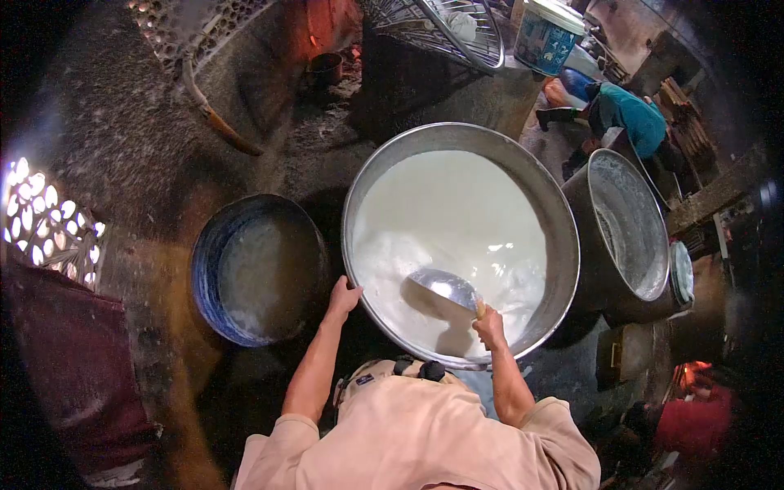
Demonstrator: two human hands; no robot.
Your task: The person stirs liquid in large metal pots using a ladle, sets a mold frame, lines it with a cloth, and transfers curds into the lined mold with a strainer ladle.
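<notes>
A wide metal vat (567, 245) stands in front of my body, filled with a milky white liquid (449, 196) that is frothy on the near side. My right hand (491, 327) is closed round the short handle of a large metal ladle (445, 287). The shiny bowl of the ladle lies over the near part of the white liquid and casts a shadow there. At the vat's near left edge, my left hand (346, 298) grips the rim, with part of its fingers hidden.
On the left stands a blue tub (204, 278) with cloudy liquid. To the right is a metal pot (594, 220). A bent-over person (633, 114) in teal is behind it. A wire basket (457, 33) and a labelled bucket (545, 41) sit at the back.
</notes>
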